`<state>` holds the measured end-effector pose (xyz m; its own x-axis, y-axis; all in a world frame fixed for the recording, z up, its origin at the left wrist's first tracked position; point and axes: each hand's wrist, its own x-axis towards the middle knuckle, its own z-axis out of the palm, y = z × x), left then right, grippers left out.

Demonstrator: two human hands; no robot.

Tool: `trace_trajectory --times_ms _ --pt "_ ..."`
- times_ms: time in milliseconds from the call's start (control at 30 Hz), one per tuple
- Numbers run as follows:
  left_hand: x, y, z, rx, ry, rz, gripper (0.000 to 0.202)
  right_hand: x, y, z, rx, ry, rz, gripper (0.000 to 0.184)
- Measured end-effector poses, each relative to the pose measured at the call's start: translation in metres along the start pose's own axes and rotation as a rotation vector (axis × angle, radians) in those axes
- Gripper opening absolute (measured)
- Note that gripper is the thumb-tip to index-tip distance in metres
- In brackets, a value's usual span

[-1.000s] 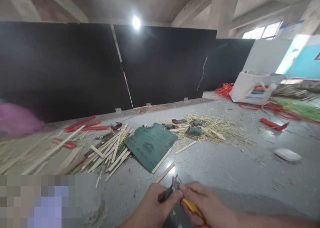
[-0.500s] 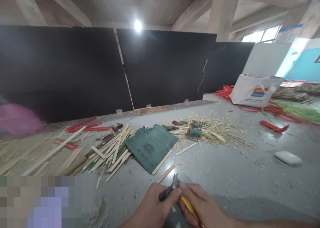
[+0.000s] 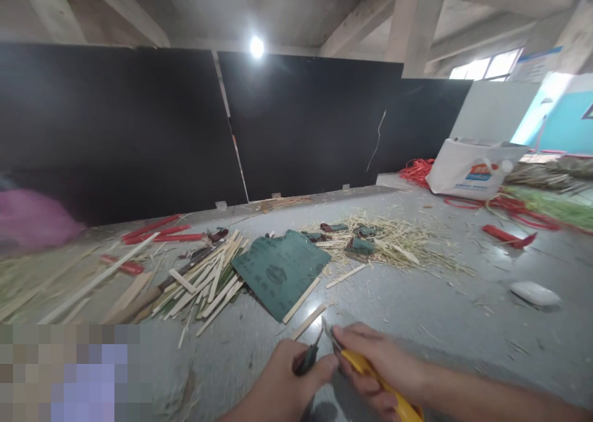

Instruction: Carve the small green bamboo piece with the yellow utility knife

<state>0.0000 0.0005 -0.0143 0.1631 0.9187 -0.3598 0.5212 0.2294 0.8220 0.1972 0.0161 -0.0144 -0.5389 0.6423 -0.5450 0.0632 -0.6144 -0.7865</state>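
Note:
My left hand (image 3: 290, 375) is closed, thumb pressed over a small folded piece of dark green sandpaper (image 3: 306, 361). A thin sliver sticks up from its tip, though I cannot make out what it is. In my right hand (image 3: 386, 357), the fingers wrap round a yellow utility knife (image 3: 359, 362), its blade pointing up and away beside the left thumb, apart from the sliver. Just beyond both hands lies a flat bamboo strip (image 3: 309, 320). A torn sheet of green sandpaper (image 3: 282, 270) with print on its back rests past that.
Left of the sheet is a heap of bamboo strips (image 3: 217, 280). Pale shavings (image 3: 403, 240) and green scraps (image 3: 361, 246) lie behind. To the right are a white computer mouse (image 3: 535, 293), a red piece (image 3: 508, 236) and a white bag (image 3: 475, 168). Black panels (image 3: 306, 125) stand behind.
My right hand has drawn the knife back to the right, away from the left hand's tip, and more of the yellow handle shows. The left hand stays nearly in place.

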Motion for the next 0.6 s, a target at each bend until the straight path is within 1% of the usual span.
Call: trace_trajectory --times_ms 33,100,133,200,300,400,500,600 --pt "0.0 0.0 0.0 -0.004 -0.011 0.003 0.059 -0.003 0.001 0.003 -0.025 -0.026 0.029 0.051" --pt "0.0 0.001 0.001 -0.018 -0.044 0.025 0.058 -0.006 0.001 0.007 -0.038 -0.045 0.015 0.054" --pt "0.0 0.002 0.002 -0.018 -0.066 0.034 0.057 -0.007 0.0 0.008 -0.036 -0.055 0.01 0.055" --pt "-0.001 0.005 0.002 -0.011 -0.092 0.041 0.056 -0.008 -0.002 0.007 -0.037 -0.093 0.044 0.058" --pt "-0.002 0.008 0.0 0.006 -0.069 0.03 0.055 -0.006 -0.004 0.002 -0.051 -0.176 0.133 0.058" --pt "-0.002 0.007 -0.001 0.036 -0.071 0.038 0.055 -0.003 -0.004 -0.003 -0.046 -0.223 0.168 0.057" --pt "-0.001 0.004 -0.001 0.054 -0.094 0.049 0.057 -0.002 -0.003 -0.003 -0.041 -0.239 0.184 0.057" --pt "0.0 0.0 -0.001 0.058 -0.073 0.031 0.059 -0.004 -0.002 0.002 -0.017 -0.186 0.117 0.056"
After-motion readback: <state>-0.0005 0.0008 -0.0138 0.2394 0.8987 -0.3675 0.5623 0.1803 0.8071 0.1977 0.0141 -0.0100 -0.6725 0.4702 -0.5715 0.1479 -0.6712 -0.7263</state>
